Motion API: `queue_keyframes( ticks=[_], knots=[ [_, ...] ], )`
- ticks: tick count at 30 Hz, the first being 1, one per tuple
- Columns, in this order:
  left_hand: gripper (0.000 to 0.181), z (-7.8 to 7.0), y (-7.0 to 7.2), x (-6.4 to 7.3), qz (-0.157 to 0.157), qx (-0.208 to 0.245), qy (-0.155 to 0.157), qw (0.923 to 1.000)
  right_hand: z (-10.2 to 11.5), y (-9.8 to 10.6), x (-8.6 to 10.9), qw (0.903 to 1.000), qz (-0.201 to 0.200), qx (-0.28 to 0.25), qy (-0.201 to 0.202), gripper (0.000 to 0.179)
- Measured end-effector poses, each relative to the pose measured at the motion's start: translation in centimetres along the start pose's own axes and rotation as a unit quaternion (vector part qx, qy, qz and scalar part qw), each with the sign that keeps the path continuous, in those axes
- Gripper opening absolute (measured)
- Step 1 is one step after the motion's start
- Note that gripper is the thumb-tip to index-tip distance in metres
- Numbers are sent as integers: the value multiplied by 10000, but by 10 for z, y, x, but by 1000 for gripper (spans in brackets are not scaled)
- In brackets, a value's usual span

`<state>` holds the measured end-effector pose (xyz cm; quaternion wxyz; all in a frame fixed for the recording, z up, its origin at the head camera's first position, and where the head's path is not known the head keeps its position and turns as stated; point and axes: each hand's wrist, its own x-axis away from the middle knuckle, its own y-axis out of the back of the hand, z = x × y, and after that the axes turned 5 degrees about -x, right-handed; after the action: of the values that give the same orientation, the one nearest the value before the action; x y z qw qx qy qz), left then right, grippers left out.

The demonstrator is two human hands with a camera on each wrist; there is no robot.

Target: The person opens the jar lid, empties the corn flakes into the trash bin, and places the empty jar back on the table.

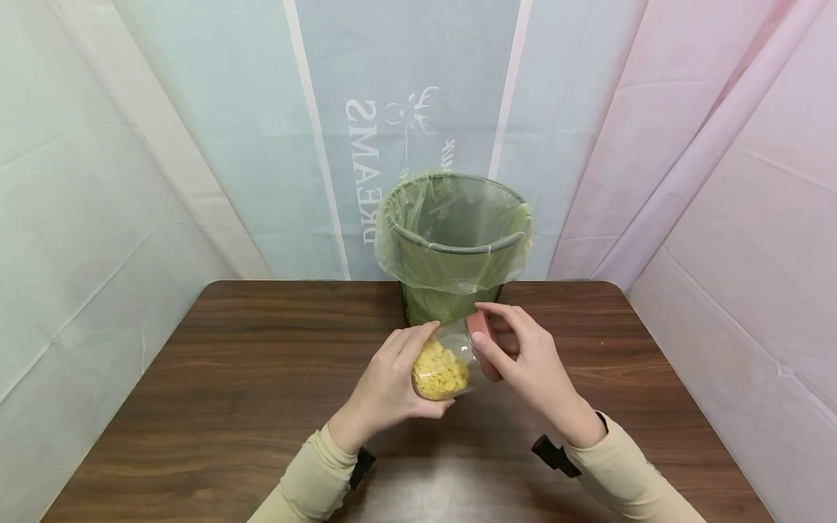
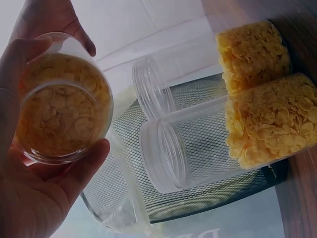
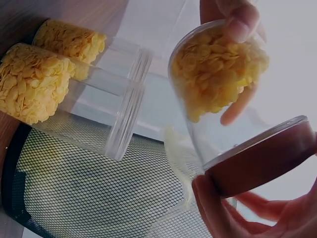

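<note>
A clear jar [image 1: 441,370], partly filled with yellow flakes, is held tilted above the table. My left hand [image 1: 387,378] grips it round the base end, thumb and fingers on opposite sides. At the other end, my right hand [image 1: 523,356] pinches a reddish-brown lid [image 3: 262,158] by its edge, right at the jar's mouth. In the left wrist view the round bottom of the jar [image 2: 64,119] faces the camera. Two lidless jars of similar flakes, a nearer jar [image 2: 270,121] and a farther jar [image 2: 255,57], stand side by side beyond my hands.
A dark mesh bin [image 1: 434,305] lined with a thin greenish plastic bag [image 1: 451,269] stands at the table's back edge, behind the two standing jars. The brown wooden table [image 1: 261,385] has pale curtains [image 1: 222,109] on three sides.
</note>
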<state>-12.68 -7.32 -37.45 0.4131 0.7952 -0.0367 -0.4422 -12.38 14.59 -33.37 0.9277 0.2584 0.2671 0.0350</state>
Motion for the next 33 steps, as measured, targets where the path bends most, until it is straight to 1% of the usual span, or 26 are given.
queue_keyframes(
  ticks=[2,4,7,9,12,14,17,18,22,24,29,31,33],
  knots=[
    [98,0,0,0,-15,-49,22,10000,0,0,0,9998,59,103,-184,35],
    [98,0,1,0,-17,-69,42,10000,0,1,0,9994,105,191,-277,35],
    [98,0,1,1,-22,-86,41,10000,-1,2,0,9993,174,194,-258,37],
    [98,1,1,1,-26,-102,43,9999,-1,2,-1,9995,208,179,-128,38],
    [98,1,2,1,-7,-78,64,9999,-3,3,-2,9996,251,79,143,39],
    [98,2,3,2,40,20,99,9999,-4,4,-2,9990,241,74,364,41],
    [99,2,5,3,165,302,208,9992,-5,5,-2,9973,253,-93,682,48],
    [99,2,6,3,210,420,257,9986,-5,6,-2,9961,229,-77,844,51],
    [98,1,9,3,357,799,415,9953,-4,8,-4,9882,231,-240,1492,56],
    [99,1,9,3,401,914,500,9937,4,10,-6,9835,235,-286,1772,57],
    [97,-1,9,5,480,1199,689,9892,26,15,-7,9747,495,-734,2051,54],
    [96,-1,9,5,524,1361,742,9865,24,15,-7,9708,561,-805,2188,53],
    [94,-1,9,5,571,1485,807,9840,17,14,-8,9662,617,-867,2347,54]
  ],
)
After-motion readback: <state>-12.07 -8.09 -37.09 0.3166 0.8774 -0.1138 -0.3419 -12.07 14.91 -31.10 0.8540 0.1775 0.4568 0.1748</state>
